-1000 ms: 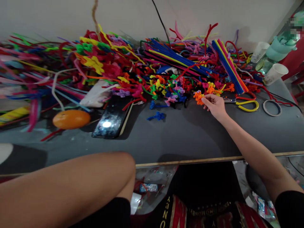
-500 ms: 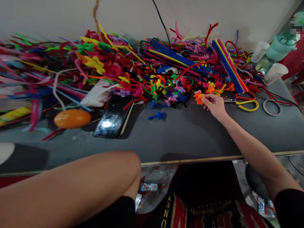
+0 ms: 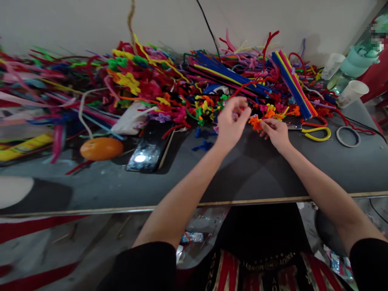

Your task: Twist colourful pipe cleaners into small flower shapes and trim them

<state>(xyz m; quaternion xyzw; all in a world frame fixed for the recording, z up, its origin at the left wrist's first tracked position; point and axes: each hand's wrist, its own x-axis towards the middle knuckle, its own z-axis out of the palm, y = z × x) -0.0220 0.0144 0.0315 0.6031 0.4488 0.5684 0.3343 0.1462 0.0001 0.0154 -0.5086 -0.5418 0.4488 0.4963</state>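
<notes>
My right hand point(image 3: 275, 132) pinches a small orange flower bent from fuzzy pipe cleaner point(image 3: 255, 122) between thumb and fingers, low over the grey tabletop. Just left of it, my left hand point(image 3: 233, 123) is raised with curved fingers and the thumb held apart; nothing shows in its grasp. Behind the left hand lies a cluster of small colourful pipe-cleaner flowers point(image 3: 201, 111), partly covered by it. A blue pipe-cleaner flower point(image 3: 203, 145) rests on the table beside my left wrist.
A large heap of pipe cleaners point(image 3: 145, 81) runs along the wall. Left stand an orange fruit point(image 3: 101, 148) and a phone point(image 3: 148, 147). To the right are yellow-and-red-handled scissors point(image 3: 318, 134), a tape roll point(image 3: 348, 137), a paper cup point(image 3: 353, 93) and a bottle point(image 3: 356, 64).
My left arm has swung in from the lower left, bringing the hand over the table near the right hand. The right hand stays almost in place with the orange flower.
</notes>
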